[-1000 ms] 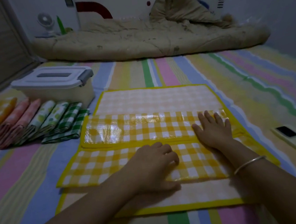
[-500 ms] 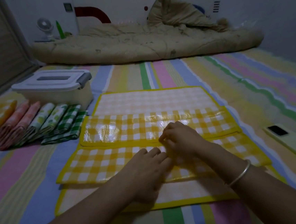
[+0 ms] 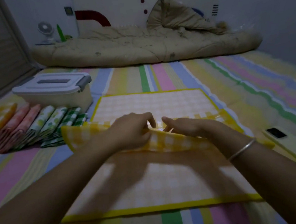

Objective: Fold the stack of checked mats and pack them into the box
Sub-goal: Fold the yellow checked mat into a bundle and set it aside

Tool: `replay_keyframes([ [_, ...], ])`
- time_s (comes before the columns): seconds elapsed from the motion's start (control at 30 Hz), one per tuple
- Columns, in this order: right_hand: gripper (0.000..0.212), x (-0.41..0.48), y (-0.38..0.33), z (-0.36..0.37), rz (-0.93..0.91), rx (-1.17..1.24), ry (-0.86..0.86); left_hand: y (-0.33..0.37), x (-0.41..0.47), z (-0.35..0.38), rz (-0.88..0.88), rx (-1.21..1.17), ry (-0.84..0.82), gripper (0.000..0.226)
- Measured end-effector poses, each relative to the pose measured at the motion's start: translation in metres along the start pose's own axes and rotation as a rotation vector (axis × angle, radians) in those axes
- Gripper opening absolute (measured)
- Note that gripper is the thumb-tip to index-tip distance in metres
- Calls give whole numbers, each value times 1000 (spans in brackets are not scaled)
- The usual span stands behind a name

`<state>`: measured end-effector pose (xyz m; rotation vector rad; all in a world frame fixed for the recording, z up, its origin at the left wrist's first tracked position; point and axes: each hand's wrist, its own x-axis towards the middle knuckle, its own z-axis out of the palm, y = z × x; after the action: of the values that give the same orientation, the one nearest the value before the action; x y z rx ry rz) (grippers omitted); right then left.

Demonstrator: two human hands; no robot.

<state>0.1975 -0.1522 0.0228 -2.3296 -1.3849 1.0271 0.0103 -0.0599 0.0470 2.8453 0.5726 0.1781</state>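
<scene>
Head view. We see a yellow checked mat (image 3: 159, 183) lying flat on a striped sheet (image 3: 176, 76). It is a rectangle of glossy, woven-looking plastic with a bright yellow border. Its pale underside faces up in the near and far panels, and a raised band of stronger yellow check crosses the middle. The left hand (image 3: 132, 129) and the right hand (image 3: 185, 128) meet at the centre of this band, each with curled fingers pinching the lifted fold. A thin metal bangle (image 3: 242, 149) circles the right wrist. To the left we note a row of folded mats (image 3: 33, 126) in yellow, pink, leaf-print and green check, leaning edge-up against one another. Just behind them stands the box (image 3: 55, 92), cream-walled, its white lid shut. A rumpled beige quilt (image 3: 146, 47) lies along the far wall.
</scene>
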Motion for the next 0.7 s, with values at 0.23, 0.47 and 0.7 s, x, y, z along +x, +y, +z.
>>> replay_keyframes([
  [0.23,58,17,-12,-48,-78,-514,509,-30,72,2,-118,144,-27,22],
  [0.47,46,50,18,-25,-116,-751,516,-68,102,48,-186,79,-34,20],
  [0.7,62,71,65,12,-115,-603,435,-87,97,82,-277,-153,108,16],
])
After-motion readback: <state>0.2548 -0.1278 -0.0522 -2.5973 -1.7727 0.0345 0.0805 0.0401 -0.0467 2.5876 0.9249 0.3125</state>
